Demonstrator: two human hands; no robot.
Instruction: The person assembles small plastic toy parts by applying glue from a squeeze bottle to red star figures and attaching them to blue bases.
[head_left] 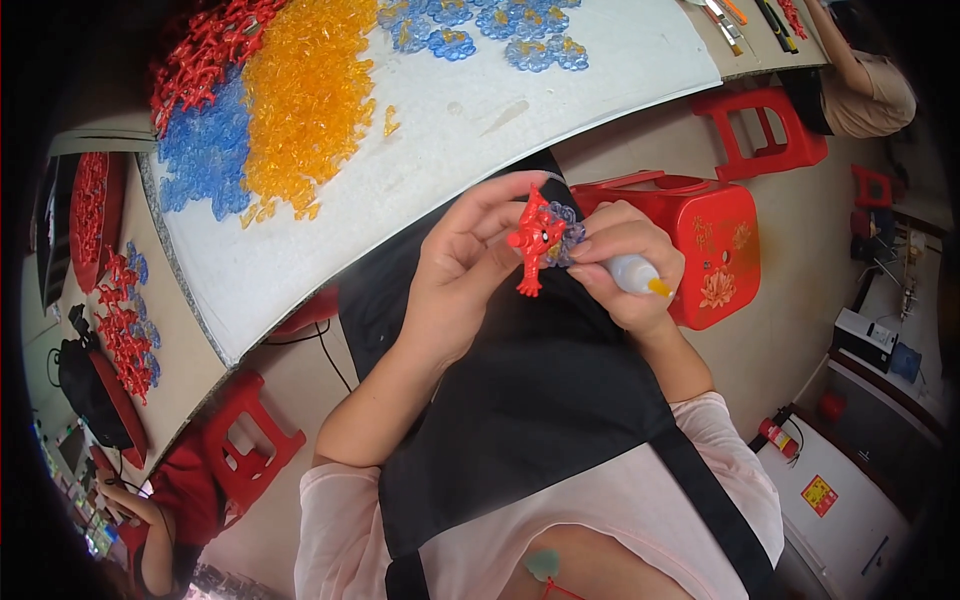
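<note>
Two hands meet over the lap, above a black apron [540, 400]; left hand [465, 270] pinches a red plastic piece [535, 243] between thumb and fingertips, fingers closed tight on it; the piece sits upright between both hands, lower prong pointing down; a blue translucent flower piece [566, 232] sits pressed right behind the red one, touching it; which hand carries the blue one, cannot tell. Right hand [625, 275] is curled shut around a small glue bottle [637, 276], pale body with a yellow tip showing at the outer side of the fist; its index finger reaches toward the red piece.

White work board [480, 110] lies ahead of the hands, well apart from them; on it a heap of orange plastic pieces [305, 90], a heap of blue ones [205, 150] just beside it, red ones [205, 50] at the far corner, blue flowers with yellow centres [500, 25] at the top edge. Red plastic stool [715, 250] stands just beside the right hand, lower down on the floor; another red stool [765, 130] beyond it. Other people sit at the lower-left and upper-right rim.
</note>
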